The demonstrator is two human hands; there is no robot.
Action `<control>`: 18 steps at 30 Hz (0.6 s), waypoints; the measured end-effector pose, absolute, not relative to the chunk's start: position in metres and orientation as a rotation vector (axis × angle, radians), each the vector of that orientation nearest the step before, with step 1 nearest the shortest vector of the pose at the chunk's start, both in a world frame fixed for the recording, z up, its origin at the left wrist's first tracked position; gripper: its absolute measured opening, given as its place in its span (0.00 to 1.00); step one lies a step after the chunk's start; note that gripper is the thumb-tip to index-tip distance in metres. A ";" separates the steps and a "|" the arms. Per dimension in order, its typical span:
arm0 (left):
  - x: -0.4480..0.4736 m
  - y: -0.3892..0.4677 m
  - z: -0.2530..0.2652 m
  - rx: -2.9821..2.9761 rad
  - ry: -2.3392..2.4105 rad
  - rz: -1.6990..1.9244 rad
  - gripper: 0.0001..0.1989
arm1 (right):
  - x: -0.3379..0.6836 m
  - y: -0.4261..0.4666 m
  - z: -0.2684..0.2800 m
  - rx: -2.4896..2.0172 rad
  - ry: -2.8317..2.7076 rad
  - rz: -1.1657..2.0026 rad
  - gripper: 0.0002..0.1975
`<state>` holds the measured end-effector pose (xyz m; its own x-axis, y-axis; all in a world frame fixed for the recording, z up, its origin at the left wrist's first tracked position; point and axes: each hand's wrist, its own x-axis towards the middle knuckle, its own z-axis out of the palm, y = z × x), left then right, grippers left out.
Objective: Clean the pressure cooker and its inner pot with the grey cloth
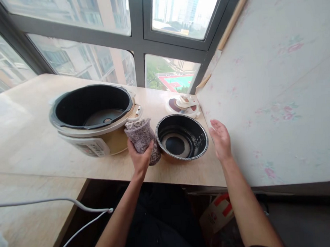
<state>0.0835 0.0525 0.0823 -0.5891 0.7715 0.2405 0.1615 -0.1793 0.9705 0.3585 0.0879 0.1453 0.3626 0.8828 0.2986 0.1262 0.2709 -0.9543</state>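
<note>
My left hand (pixel 140 158) grips a folded grey-purple cloth (pixel 141 134) between thumb and fingers, just left of a dark inner pot (pixel 157 137). This round pot has a black inside with level marks and a pale ring on its bottom. To its right, my right hand (pixel 221 138) is held up with fingers stretched, apart from the pot's rim and near the wall. On the left stands a rice cooker body (pixel 115 140), lidless, its dark cavity open upward. A white and brown cooker lid (pixel 183 105) lies behind the inner pot.
The pale wooden counter (pixel 31 148) runs along the windows (pixel 98 64). A floral-papered wall (pixel 278 93) bounds the right side. A white cable (pixel 63 200) crosses the lower left, near a side surface's edge. Below the counter sits a bag with red handles (pixel 216 214).
</note>
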 end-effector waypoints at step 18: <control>0.139 0.021 0.051 0.797 1.552 1.589 0.39 | 0.364 0.138 0.109 -1.426 -0.803 1.079 0.36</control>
